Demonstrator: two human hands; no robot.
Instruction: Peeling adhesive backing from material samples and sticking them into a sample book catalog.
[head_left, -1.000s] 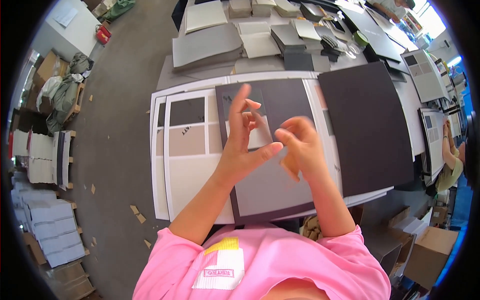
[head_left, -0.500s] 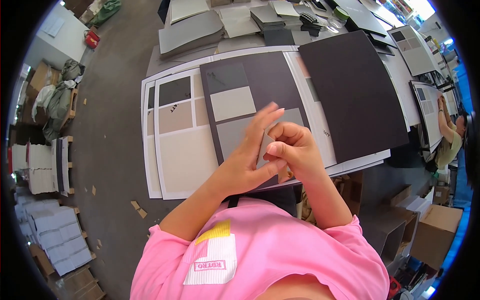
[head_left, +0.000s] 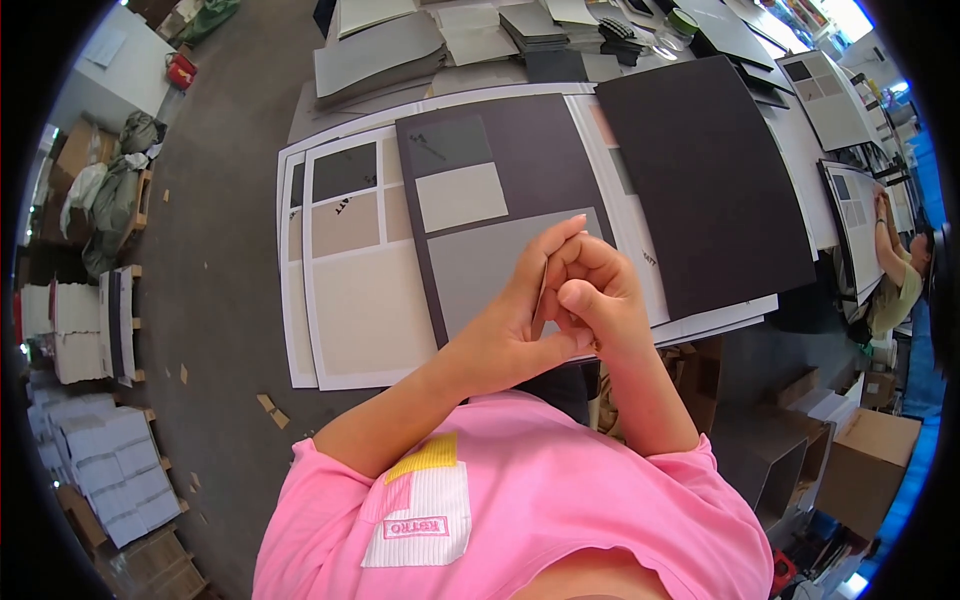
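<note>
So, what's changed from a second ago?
The left hand and right hand have drawn toward the body and come together, a thin piece between them. The pale sample board and black board lie as before.

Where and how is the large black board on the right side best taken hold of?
I would grip the black board at its lower right corner, coming from the right, thumb above and fingers below. It lies flat and uncovered on the white boards, and this corner appears to jut past them, so its edge looks free there.
</note>
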